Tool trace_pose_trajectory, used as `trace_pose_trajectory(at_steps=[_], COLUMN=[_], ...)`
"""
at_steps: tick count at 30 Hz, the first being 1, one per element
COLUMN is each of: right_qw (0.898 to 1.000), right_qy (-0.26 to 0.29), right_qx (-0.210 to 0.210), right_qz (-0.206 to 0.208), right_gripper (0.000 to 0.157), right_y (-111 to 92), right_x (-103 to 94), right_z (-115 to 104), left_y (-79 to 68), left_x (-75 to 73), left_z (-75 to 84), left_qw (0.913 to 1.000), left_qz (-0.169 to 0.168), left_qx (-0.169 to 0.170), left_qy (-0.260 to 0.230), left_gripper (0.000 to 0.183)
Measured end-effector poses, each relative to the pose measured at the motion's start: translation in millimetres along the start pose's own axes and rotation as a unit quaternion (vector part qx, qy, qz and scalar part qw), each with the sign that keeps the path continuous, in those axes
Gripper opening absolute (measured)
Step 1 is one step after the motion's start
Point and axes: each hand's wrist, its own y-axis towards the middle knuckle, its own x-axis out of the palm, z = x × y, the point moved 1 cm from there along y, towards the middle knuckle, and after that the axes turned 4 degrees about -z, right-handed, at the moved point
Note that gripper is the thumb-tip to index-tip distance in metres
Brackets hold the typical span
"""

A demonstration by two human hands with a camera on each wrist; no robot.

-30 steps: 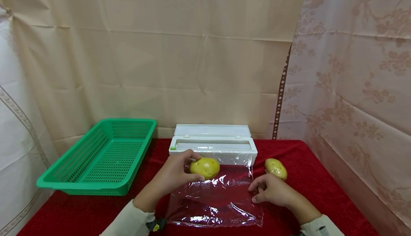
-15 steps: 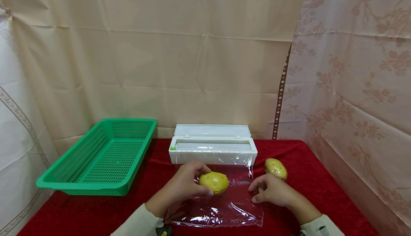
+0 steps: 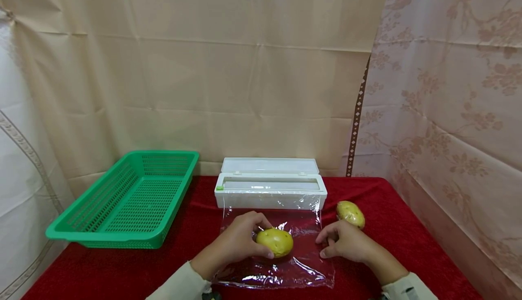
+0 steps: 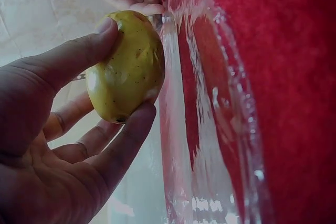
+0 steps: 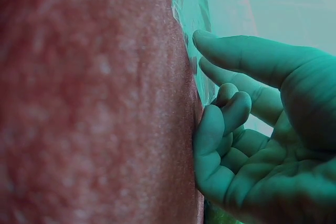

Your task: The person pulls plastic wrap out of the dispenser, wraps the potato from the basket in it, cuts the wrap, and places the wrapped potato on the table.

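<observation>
My left hand (image 3: 243,240) grips a yellow potato (image 3: 275,242) between thumb and fingers, over a sheet of clear plastic wrap (image 3: 285,268). In the left wrist view the potato (image 4: 128,66) shows dark specks, with the shiny wrap beside it. My right hand (image 3: 344,242) rests at the right edge of the wrap. In the right wrist view, a gap shows between its thumb (image 5: 236,51) and index finger, while the other fingers are bent. Behind it lies a second potato (image 3: 350,214), glossy as if covered in film.
A white wrap dispenser (image 3: 271,200) stands at the back with its lid raised; the sheet runs from it toward the front. At the left is a green slotted basket (image 3: 157,241). Red cloth (image 3: 391,227) covers the table, and curtains surround it.
My left hand has carried the potato toward the front and slightly right, from near the dispenser to the middle of the wrap. The right hand has stayed in place.
</observation>
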Motion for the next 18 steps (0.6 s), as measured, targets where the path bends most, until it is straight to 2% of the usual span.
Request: trace_pose_trajectory(at_steps=[18], right_qw=[1.000], right_qy=[-0.006], right_qx=[0.005], right_qz=[0.005], right_gripper=[0.024], right_y=[-1.2], right_x=[0.1], right_z=[-2.0], left_y=[0.2], left_x=[6.4], left_z=[-1.1], left_qw=[0.9993], left_qz=[-0.019], left_qx=[-0.025], left_qy=[-0.019], left_gripper=[0.049])
